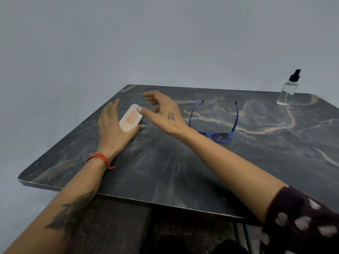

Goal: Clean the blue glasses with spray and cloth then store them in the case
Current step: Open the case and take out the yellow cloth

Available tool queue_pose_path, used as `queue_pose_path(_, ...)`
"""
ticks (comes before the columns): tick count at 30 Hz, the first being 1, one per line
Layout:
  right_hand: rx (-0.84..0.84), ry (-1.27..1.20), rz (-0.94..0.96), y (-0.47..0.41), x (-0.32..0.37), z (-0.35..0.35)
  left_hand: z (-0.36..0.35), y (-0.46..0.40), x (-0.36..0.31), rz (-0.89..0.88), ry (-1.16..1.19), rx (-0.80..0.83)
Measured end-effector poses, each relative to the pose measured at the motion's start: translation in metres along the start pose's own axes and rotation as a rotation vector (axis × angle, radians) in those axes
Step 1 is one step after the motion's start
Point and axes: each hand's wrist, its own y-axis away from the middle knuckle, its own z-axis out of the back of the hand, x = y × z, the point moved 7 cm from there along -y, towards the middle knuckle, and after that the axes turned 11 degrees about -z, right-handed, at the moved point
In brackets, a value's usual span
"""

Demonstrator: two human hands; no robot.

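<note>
Dark marbled bench [183,171] carries everything. The left hand [111,129] lies flat, fingers straight, on the white oblong case [131,117]; the right hand [163,110] hovers above it, fingers loosely spread, holding nothing. Blue glasses [216,123] lie unfolded just right; the clear spray bottle [288,90] stands far right.

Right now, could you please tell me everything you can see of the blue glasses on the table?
The blue glasses have a translucent blue frame that looks like plastic, with clear lenses and dark tips on both arms. They lie unfolded on the dark marbled table, front toward the person, arms pointing away. The right forearm crosses in front of one lens, hiding part of it; I cannot tell whether it touches. Neither hand holds them.
</note>
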Motion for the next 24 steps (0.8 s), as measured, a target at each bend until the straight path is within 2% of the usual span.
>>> queue_pose_path(6, 0.063, 0.053, -0.161, -0.052, -0.041, -0.053, -0.020, 0.002, 0.017, 0.059, 0.065, 0.179)
queue_pose_path(12, 0.238, 0.057, -0.439, -0.075, -0.076, -0.085, -0.022, -0.001, 0.026, 0.080, 0.040, 0.186)
queue_pose_path(15, 0.318, 0.092, -0.493, -0.075, -0.079, -0.093, -0.020, -0.002, 0.025, 0.057, 0.054, 0.155)
queue_pose_path(24, 0.069, 0.057, -0.463, -0.058, -0.079, -0.051, -0.009, 0.000, 0.011, 0.015, 0.157, 0.142)
